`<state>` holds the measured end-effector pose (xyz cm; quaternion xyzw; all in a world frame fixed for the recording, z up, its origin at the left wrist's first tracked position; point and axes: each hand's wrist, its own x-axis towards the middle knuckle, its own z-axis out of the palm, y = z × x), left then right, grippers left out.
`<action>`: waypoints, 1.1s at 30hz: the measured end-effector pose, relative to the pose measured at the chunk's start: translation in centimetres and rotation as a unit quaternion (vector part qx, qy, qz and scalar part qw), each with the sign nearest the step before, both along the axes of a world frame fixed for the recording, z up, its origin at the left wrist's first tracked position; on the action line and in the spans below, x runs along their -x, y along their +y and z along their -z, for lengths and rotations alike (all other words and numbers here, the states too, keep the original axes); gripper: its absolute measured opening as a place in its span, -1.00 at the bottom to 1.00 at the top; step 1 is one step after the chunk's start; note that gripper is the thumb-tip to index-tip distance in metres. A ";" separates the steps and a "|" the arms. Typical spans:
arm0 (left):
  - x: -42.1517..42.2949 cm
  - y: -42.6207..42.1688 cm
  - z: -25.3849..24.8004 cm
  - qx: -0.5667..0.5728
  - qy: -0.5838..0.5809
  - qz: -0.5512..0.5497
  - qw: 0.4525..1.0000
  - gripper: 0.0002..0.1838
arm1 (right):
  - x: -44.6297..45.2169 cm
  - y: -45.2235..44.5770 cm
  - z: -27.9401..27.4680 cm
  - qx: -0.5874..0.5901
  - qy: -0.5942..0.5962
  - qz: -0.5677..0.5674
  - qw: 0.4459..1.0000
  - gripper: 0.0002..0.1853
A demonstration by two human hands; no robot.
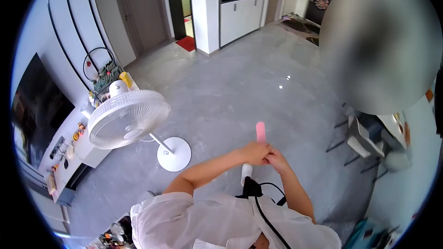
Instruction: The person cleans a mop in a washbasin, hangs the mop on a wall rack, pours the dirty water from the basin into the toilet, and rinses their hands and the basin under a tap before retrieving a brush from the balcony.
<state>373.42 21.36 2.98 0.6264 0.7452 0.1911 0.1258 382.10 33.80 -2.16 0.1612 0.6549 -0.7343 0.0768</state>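
Observation:
A flat pink strip with a rounded end (261, 131) points away from the body, its lower end hidden among the fingers. My left hand (254, 152) is closed around that lower end. Right beside it, my right hand (277, 160) has its fingers bent and pressed against the left fingers. Whether the right hand also grips the strip, or something else small, cannot be made out. Both hands are held together in front of the body, above the grey floor.
A white standing fan (129, 120) is on the left, its round base (174, 154) on the floor (221, 92). Behind it runs a low TV cabinet (94, 150). Chairs (362, 138) stand at the right. A large blurred shape (383, 41) covers the upper right. A white slipper (247, 173) shows below the hands.

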 end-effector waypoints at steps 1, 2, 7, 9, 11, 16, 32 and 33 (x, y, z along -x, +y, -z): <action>4.0 1.5 1.5 -0.003 -0.006 -0.014 1.000 -0.62 | 4.2 1.6 1.7 -0.003 -0.006 -0.014 1.000 -0.81; 7.7 2.9 2.2 0.003 0.000 -0.031 1.000 -0.63 | 8.3 3.0 2.6 -0.010 -0.013 -0.021 1.000 -0.81; 26.3 5.0 0.3 0.020 -0.004 -0.136 0.991 -0.64 | 30.2 4.9 0.2 -0.052 0.070 -0.078 0.993 -0.81; 32.8 3.9 -0.5 0.077 -0.020 -0.287 0.955 -0.64 | 38.8 3.6 -1.2 -0.073 0.082 -0.139 0.984 -0.81; 39.5 2.4 -1.0 0.076 -0.033 -0.350 0.933 -0.63 | 47.4 2.4 -0.9 -0.122 0.064 -0.218 0.966 -0.80; 57.5 0.4 -0.4 0.088 -0.009 -0.355 0.931 -0.62 | 66.5 0.7 1.2 -0.070 0.072 -0.253 0.962 -0.79; 115.4 -3.3 0.7 0.078 -0.051 -0.309 0.947 -0.54 | 124.3 -2.0 1.7 -0.063 0.097 -0.318 0.941 -0.79; 118.9 -5.1 0.9 0.079 -0.044 -0.310 0.946 -0.54 | 128.5 -3.7 2.0 -0.043 0.083 -0.340 0.936 -0.79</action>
